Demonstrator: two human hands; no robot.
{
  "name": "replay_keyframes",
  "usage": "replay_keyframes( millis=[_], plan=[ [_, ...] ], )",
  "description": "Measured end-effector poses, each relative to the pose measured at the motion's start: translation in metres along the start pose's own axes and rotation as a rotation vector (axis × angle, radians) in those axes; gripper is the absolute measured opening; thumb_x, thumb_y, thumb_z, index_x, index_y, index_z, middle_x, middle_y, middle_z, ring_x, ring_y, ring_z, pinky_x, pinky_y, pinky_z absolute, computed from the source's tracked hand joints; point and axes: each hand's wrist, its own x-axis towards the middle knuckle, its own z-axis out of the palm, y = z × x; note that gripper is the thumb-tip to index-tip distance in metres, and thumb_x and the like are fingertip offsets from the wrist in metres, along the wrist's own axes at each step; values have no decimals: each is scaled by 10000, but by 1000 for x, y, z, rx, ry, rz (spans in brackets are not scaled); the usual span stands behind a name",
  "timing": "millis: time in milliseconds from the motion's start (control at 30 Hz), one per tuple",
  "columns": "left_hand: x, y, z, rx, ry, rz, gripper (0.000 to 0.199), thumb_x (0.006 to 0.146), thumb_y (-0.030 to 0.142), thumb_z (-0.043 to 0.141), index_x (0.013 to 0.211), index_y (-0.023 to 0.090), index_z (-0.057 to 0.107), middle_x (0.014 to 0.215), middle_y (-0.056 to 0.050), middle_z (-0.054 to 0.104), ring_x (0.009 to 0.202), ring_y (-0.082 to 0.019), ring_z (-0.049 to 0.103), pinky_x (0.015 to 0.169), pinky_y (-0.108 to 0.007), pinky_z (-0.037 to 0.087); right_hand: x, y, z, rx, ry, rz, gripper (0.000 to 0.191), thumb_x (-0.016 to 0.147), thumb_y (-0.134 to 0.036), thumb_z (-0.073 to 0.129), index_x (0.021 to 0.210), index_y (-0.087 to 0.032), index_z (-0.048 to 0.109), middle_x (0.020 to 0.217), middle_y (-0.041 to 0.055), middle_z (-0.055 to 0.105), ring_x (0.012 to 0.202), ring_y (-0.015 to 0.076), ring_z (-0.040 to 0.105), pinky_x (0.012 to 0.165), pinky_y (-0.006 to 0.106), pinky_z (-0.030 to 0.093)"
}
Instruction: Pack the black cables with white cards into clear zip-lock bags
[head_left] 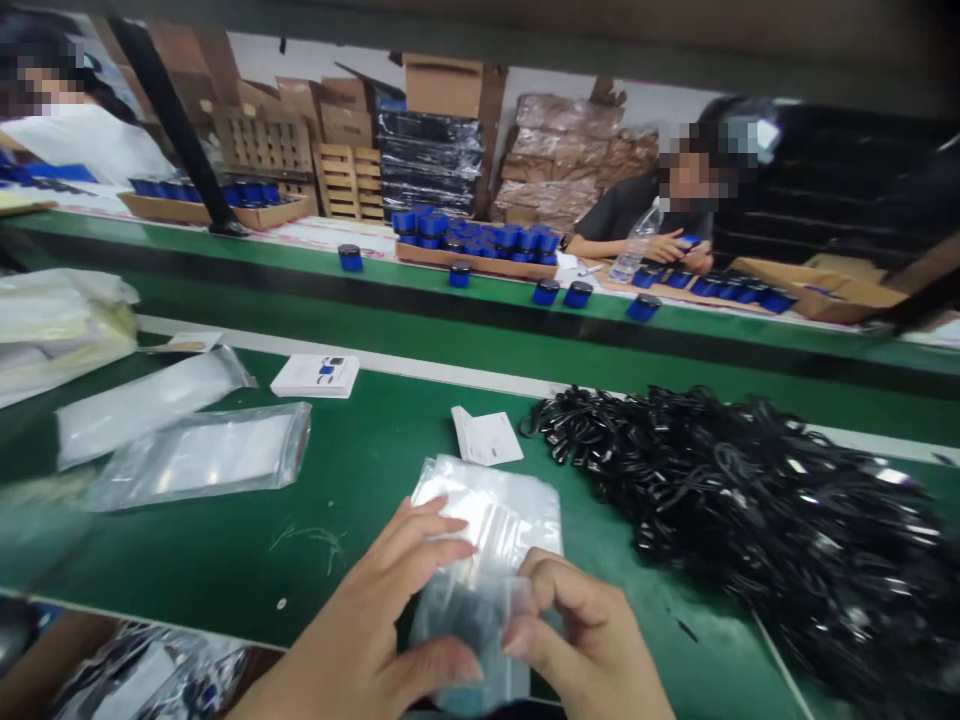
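Right in front of me, a stack of clear plastic bags [517, 500] lies on the green work surface. A single clear bag [469, 640] is at the near end of that stack, between my hands. My right hand [577, 625] pinches this bag's right edge between thumb and bent fingers. Over the bags, my left hand [397, 590] has its fingers stretched and apart, the thumb on the single bag's left side. Just beyond the stack is a folded white leaflet [487, 437].
A large heap of black cables [735, 490] covers the right side. Leftward lie printed cards [315, 376] and packs of clear bags [210, 450]. Across the belt [420, 325], with several blue containers [459, 275] along it, a co-worker [637, 220] handles a blue item. Another person [82, 140] is far left.
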Motion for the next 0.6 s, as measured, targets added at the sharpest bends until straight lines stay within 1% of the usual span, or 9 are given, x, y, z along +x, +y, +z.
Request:
replay_keyframes(
  millis=[33,133,233,300,367,433,467,533,600],
  plan=[
    [11,4,4,-47,-73,-13,253,834,458,615,985,256,643,1111,-32,682,1185,-238,557,1112,-447,310,-1,2,-2,40,-19,41,412,806,-459,672,558,-176,504,568,-41,534,536,98,489,530,191,400],
    [27,5,16,-122,-109,-113,247,873,423,553,753,212,602,796,13,669,877,-183,658,1013,-377,421,-5,7,-11,34,-96,146,263,853,-375,615,684,-174,611,645,-13,590,607,123,530,600,211,429],
    [27,-2,22,-111,-85,-179,316,872,472,514,703,215,583,714,27,651,717,-166,651,735,-256,526,-8,8,-15,-69,-134,183,189,883,-262,544,738,-180,633,687,-6,608,661,136,558,654,219,438],
    [23,-8,24,-73,-62,-154,298,877,467,507,731,226,605,726,27,676,693,-162,658,658,-227,528,-8,9,-12,-121,-115,169,217,874,-239,538,671,-183,588,645,-22,582,629,127,543,629,207,423],
    [18,-12,26,45,121,-119,210,856,430,550,864,242,642,856,2,713,820,-192,679,754,-257,540,-6,11,-9,-160,-60,161,241,866,-245,540,632,-186,540,611,-32,547,591,119,516,590,202,402],
    [12,-13,27,167,366,-97,225,824,394,602,999,259,645,1018,-23,712,958,-218,668,851,-289,528,-3,13,-5,-188,-12,171,251,868,-261,532,629,-188,525,594,-34,528,572,118,500,562,204,387],
    [10,-11,28,183,429,-92,242,817,378,617,1030,268,645,1042,-21,714,953,-211,677,857,-278,530,-2,14,-3,-197,-2,173,247,869,-266,531,634,-188,528,593,-33,528,570,118,499,555,204,384],
    [7,-6,30,90,364,-84,224,822,355,623,1028,275,659,968,3,747,825,-168,718,782,-206,552,-1,17,0,-207,-17,151,240,864,-263,539,637,-186,533,585,-33,533,557,113,500,539,196,377],
    [7,2,32,-103,173,-129,207,845,352,590,1008,258,676,898,9,766,723,-140,730,690,-154,560,-1,19,3,-230,-31,92,218,852,-240,554,641,-182,543,586,-34,545,546,105,506,530,186,373]
  ],
)
